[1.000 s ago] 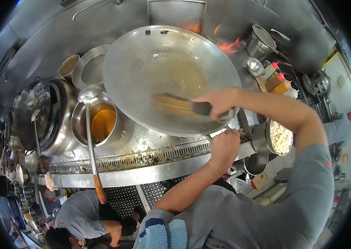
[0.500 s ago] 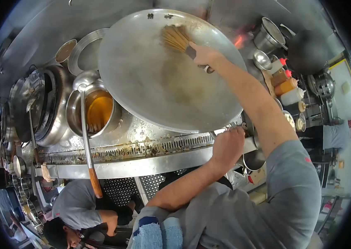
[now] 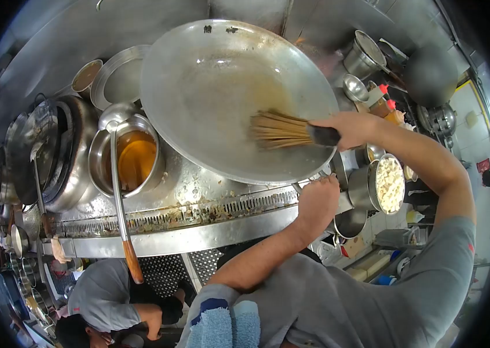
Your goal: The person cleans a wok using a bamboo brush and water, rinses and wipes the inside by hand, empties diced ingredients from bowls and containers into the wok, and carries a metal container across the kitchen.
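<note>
A large steel wok (image 3: 198,116) fills the middle of the head view, tilted, with thin liquid and a brownish sheen inside. My right hand (image 3: 352,130) is closed around the dark-bound grip of a bamboo wok brush (image 3: 282,129). The splayed bristles touch the wok's inner surface at its right side. At the wok's near edge, my left hand (image 3: 318,200) makes a fist around the wok handle (image 3: 325,174), which the fingers mostly hide.
Left of the wok, a ladle (image 3: 118,185) with a wooden end lies across a pot of amber liquid (image 3: 136,159). A pot of pale chopped pieces (image 3: 390,184) and squeeze bottles (image 3: 381,107) stand at the right. A co-worker (image 3: 106,296) bends low at the lower left.
My right hand has drawn the brush from the wok's far side toward its near right side. Steam over the wok has thinned. My left hand keeps its place at the edge.
</note>
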`<act>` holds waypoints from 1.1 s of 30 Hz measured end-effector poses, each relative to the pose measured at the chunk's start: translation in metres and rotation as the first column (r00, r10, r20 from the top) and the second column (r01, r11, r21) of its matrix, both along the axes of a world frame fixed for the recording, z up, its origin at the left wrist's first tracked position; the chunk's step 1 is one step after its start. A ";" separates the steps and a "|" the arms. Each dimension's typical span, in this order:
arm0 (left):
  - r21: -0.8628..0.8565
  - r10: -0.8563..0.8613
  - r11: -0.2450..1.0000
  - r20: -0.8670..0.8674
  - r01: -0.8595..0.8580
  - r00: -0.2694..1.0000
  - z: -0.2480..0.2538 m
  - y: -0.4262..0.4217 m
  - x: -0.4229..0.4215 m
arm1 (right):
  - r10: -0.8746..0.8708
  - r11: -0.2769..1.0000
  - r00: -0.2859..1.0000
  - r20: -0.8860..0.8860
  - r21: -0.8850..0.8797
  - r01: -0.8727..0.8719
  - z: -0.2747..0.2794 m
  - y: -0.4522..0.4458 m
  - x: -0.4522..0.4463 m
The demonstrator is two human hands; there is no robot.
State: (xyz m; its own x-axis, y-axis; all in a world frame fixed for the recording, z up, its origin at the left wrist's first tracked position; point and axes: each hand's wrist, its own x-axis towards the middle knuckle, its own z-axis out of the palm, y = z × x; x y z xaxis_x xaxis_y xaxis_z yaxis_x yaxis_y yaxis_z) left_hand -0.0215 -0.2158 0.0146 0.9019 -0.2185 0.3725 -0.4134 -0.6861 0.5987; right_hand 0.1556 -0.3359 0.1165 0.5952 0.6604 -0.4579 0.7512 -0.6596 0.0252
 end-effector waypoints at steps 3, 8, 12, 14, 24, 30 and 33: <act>0.034 -0.012 0.999 -0.063 0.014 0.998 0.003 0.000 -0.001 | -0.377 0.886 0.926 0.033 -0.279 0.370 0.024 0.003 0.036; 0.013 -0.058 0.998 -0.135 0.060 0.989 0.006 0.003 -0.001 | -0.498 0.854 0.839 0.218 0.291 0.432 -0.067 0.063 0.144; -0.006 -0.062 0.998 -0.125 0.062 0.990 0.010 0.006 -0.003 | -0.550 0.787 0.829 -0.101 0.271 0.555 -0.071 0.121 0.088; -0.010 -0.072 0.997 -0.100 0.071 0.992 0.008 0.007 -0.001 | -0.410 0.878 0.912 -0.013 0.268 0.398 -0.083 0.078 0.085; 0.087 -0.078 0.992 -0.126 0.089 0.989 0.006 0.006 0.000 | -0.564 0.686 0.814 -0.141 0.468 0.557 -0.081 0.135 0.134; 0.103 -0.045 0.993 -0.080 0.053 0.996 0.001 0.006 0.000 | -0.320 0.641 0.805 -0.500 0.512 0.572 -0.066 0.168 0.101; 0.140 -0.046 0.988 -0.077 0.056 0.996 0.007 0.008 0.000 | -0.378 0.682 0.767 -0.518 0.405 0.609 -0.068 0.172 0.077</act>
